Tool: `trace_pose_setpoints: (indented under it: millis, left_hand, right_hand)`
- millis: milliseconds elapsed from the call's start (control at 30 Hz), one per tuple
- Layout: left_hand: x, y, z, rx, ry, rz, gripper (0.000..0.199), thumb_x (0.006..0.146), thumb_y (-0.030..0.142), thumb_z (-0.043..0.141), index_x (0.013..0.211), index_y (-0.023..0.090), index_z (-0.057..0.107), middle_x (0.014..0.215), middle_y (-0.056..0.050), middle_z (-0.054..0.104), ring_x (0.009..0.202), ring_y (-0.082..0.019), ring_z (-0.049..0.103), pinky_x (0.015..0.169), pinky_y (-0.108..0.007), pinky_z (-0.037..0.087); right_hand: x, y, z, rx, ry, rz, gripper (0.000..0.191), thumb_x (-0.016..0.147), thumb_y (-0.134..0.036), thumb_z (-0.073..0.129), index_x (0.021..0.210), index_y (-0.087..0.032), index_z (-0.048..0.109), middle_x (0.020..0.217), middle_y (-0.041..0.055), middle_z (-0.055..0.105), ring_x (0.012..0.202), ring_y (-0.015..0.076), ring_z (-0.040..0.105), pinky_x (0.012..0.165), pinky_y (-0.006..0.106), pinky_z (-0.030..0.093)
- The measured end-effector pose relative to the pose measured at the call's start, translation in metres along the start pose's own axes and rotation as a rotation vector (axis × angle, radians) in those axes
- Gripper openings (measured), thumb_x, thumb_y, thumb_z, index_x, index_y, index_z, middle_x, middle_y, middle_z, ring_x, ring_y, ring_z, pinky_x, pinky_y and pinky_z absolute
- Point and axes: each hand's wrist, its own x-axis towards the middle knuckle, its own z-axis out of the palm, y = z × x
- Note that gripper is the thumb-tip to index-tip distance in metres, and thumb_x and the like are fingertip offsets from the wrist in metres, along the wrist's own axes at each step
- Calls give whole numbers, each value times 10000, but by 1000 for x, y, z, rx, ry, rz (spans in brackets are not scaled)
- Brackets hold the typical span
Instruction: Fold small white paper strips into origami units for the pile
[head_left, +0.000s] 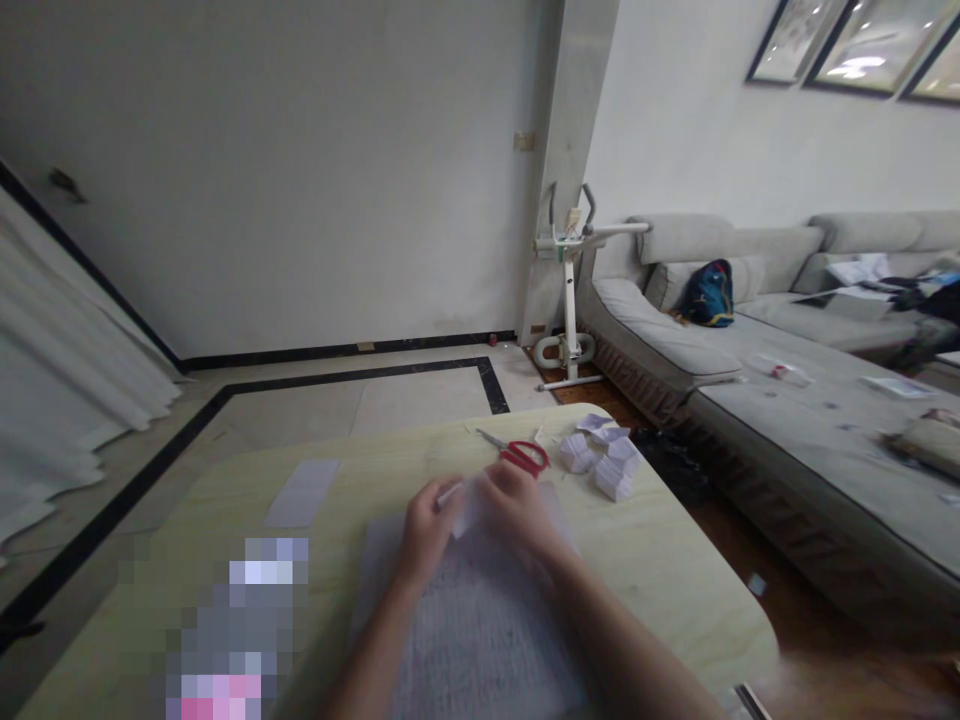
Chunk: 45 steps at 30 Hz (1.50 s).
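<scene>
Over a large sheet with faint lines of writing [480, 630], a small white paper [470, 508] is held between my two hands. My left hand [433, 525] is closed on its left side, and my right hand [516, 505] is closed on its right side. Red-handled scissors [525, 457] lie just beyond my right hand, blades pointing to the left. Several folded white paper pieces [615, 465] sit to the right of the scissors. A flat white paper strip [303, 493] rests on the table to the left of the large sheet.
The pale wooden table [675, 570] has a rounded right edge. A blurred-out object [240, 620] is at its left front. Beyond the right edge are a grey sofa [810, 430] with a blue backpack [711, 293] and a dark bag [671, 460] on the floor. White exercise equipment [570, 300] stands behind.
</scene>
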Motion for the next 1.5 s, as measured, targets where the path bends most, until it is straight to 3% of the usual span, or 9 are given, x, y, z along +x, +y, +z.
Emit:
trace_pose_setpoints:
  millis: [233, 400, 600, 833, 967, 1100, 1233, 1400, 1500]
  left_hand:
    - [-2, -1, -2, 187, 11, 69, 274, 789, 365, 533, 825, 126, 661, 695, -24, 661, 649, -174, 605, 567, -224, 449]
    - [0, -4, -3, 218, 51, 135, 248, 792, 330, 528, 864, 138, 668, 826, -51, 695, 787, -192, 628, 690, -244, 469]
    - [-1, -3, -3, 214, 40, 131, 235, 789, 324, 533, 844, 144, 674, 804, -49, 699, 759, -188, 635, 666, -242, 475]
    - [0, -3, -1, 129, 61, 59, 292, 784, 388, 545, 835, 126, 662, 727, -39, 678, 652, -171, 610, 574, -230, 456]
    - [1, -1, -1, 29, 45, 22, 303, 778, 402, 546, 850, 131, 661, 770, -48, 686, 694, -180, 618, 604, -241, 466]
    - [2, 0, -3, -26, 81, 11, 292, 783, 394, 535, 810, 135, 665, 767, -48, 683, 747, -192, 615, 657, -255, 473]
    - [1, 0, -3, -98, 28, -3, 333, 802, 410, 514, 874, 124, 670, 781, -57, 684, 745, -196, 623, 662, -269, 488]
    - [-3, 5, 1, -131, -131, 60, 354, 787, 401, 563, 981, 122, 661, 921, -80, 689, 868, -210, 625, 764, -283, 480]
    - [-4, 7, 1, -82, -118, 54, 305, 785, 380, 571, 922, 126, 671, 871, -58, 687, 842, -199, 618, 767, -273, 467]
  right_hand:
    - [-1, -2, -1, -51, 0, -51, 109, 809, -264, 539, 740, -180, 547, 681, 5, 547, 627, 133, 505, 533, 232, 393]
    - [-3, -8, -1, -92, -34, -80, 70, 789, -212, 541, 727, -179, 540, 674, -1, 541, 621, 130, 501, 542, 234, 393]
    - [-2, -6, -2, -77, -31, -82, 64, 791, -212, 535, 731, -197, 552, 675, 2, 559, 625, 139, 519, 543, 239, 403]
    - [-4, -11, -2, -158, 71, -170, 42, 775, -198, 550, 784, -178, 585, 708, 11, 579, 646, 141, 521, 590, 252, 417]
    - [-8, -21, -2, -169, -54, -241, 149, 801, -238, 569, 922, -185, 640, 829, 29, 613, 751, 148, 544, 683, 264, 431]
    - [-10, -26, -2, -108, -129, -205, 237, 896, -291, 455, 949, -196, 666, 904, 50, 640, 853, 161, 567, 780, 291, 434]
    - [-10, -22, 2, -145, -61, -148, 218, 842, -305, 542, 1002, -196, 643, 858, 45, 636, 762, 160, 561, 695, 282, 446]
    - [-11, -17, 8, -188, -42, -128, 327, 763, -298, 629, 1072, -198, 602, 893, 44, 611, 752, 151, 540, 668, 266, 438]
    - [-11, -17, 9, -206, -56, -149, 279, 760, -279, 623, 1027, -198, 613, 842, 31, 594, 712, 138, 516, 631, 249, 424]
